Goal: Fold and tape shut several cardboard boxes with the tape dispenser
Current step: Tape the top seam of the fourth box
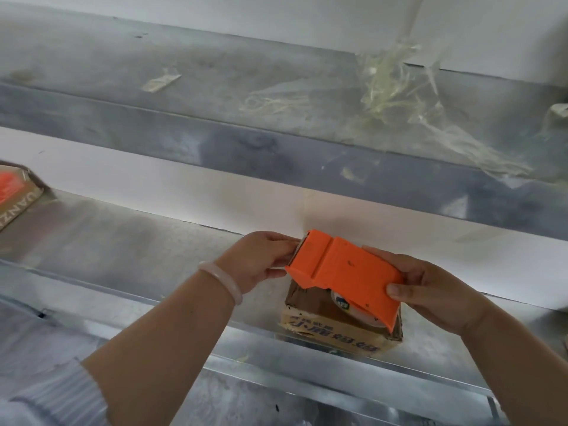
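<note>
At the bottom left corner of the frame, a grey ribbed sleeve point(46, 392) is running out of the picture, cut off by the edge. Above it, two bare forearms are reaching toward the lower middle, the left one wearing a pale smooth bangle point(222, 281). The right hand point(430, 290) is gripping the rear end of an orange plastic tape dispenser point(344, 269), its thumb lying on the near edge and its fingers wrapping round the far side. The left hand point(261, 259) is pinching the dispenser's front end with curled fingers; whether it is also catching a tape end there is hard to make out. A roll of clear tape point(356, 309) is peeking out from under the orange cover. The dispenser is tilting over a small brown cardboard box point(329, 330) right of the lower middle and is covering most of its top, so the flaps and anything inside are hidden, and I cannot tell whether the two are touching. The box is sitting on a dull grey metal surface point(123, 256). At the left edge, a second cardboard carton with red print point(15, 195) is being cut off. Farther back, at the upper right, tangled clear tape scraps point(396, 87) are clinging to a grey metal ledge point(184, 87).
</note>
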The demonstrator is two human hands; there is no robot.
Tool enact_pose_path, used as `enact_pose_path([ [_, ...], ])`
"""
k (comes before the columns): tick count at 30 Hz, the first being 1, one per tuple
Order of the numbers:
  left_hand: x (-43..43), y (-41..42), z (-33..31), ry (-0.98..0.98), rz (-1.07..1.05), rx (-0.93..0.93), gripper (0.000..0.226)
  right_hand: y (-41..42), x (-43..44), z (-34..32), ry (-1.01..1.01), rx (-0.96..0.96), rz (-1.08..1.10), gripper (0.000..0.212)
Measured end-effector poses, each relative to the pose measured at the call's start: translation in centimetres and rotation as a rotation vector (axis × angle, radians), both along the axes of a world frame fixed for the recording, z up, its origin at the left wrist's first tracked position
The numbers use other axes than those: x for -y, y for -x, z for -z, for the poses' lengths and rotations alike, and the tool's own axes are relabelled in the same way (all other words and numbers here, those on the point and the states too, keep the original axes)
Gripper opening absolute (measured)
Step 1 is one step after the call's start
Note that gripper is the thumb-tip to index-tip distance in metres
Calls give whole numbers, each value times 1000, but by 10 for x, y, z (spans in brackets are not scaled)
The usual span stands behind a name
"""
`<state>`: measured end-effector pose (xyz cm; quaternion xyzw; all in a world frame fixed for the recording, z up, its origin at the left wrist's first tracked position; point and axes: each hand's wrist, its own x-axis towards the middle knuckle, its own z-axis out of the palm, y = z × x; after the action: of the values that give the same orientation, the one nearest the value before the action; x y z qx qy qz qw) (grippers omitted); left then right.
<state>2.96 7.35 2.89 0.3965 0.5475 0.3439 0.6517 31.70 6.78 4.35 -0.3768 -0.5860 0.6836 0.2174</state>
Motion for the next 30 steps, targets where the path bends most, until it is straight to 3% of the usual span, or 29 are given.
enact_pose_path([
  [4, 6, -4, -10, 0, -30, 11, 17, -6, -6, 1, -8, 30, -25, 79],
  [8, 11, -14, -13, -124, -133, -217, 8, -10, -13, -3, -46, 110, -99, 88],
  [13, 13, -30, -11, -235, -187, -471, 12, -14, -19, -15, -130, 134, -204, 63],
  [16, 13, -34, -13, -228, -249, -454, 8, -20, -23, -20, -177, 136, -253, 52],
  [19, 13, -29, -19, -231, -337, -374, 4, -32, -25, -20, -162, 133, -243, 68],
  [30, 17, -24, -6, -215, -445, -487, 14, -60, -45, -20, -137, 203, -296, 93],
])
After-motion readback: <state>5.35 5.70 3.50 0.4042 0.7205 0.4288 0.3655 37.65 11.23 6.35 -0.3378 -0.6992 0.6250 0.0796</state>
